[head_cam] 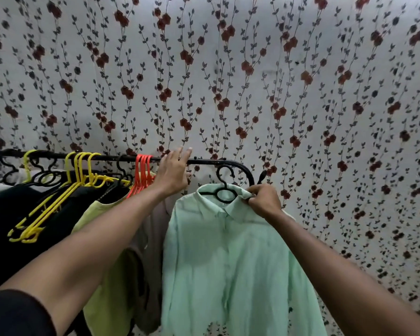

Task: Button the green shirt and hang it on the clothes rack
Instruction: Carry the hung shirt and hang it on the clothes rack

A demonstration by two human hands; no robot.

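The green shirt [233, 258] is a thin, slightly crinkled mint fabric with a pointed collar and a front placket that looks closed down the middle. It hangs on a black plastic hanger [224, 190] whose rounded hook curls just under the clothes rack [211, 162], a slim black metal rail that bends down in a smooth curve at its right end; whether the hook sits on the rail cannot be told. The right hand [263, 199] is closed on the shirt's collar and shoulder, pinching a fold of cloth at the hanger's right arm. The left hand [174, 172] lies over the rail with flat, loosely spread fingers, holding nothing, just beside a tight bunch of orange hangers [142, 173]. Further left, glossy yellow hangers [83, 173] hang at a slant over dark garments [7, 226]. A pale yellow-green garment [107, 275] and a beige one [150, 251] hang between them and the shirt. Behind, the wall [228, 69] carries a pattern of dark leafy vines and red flowers.
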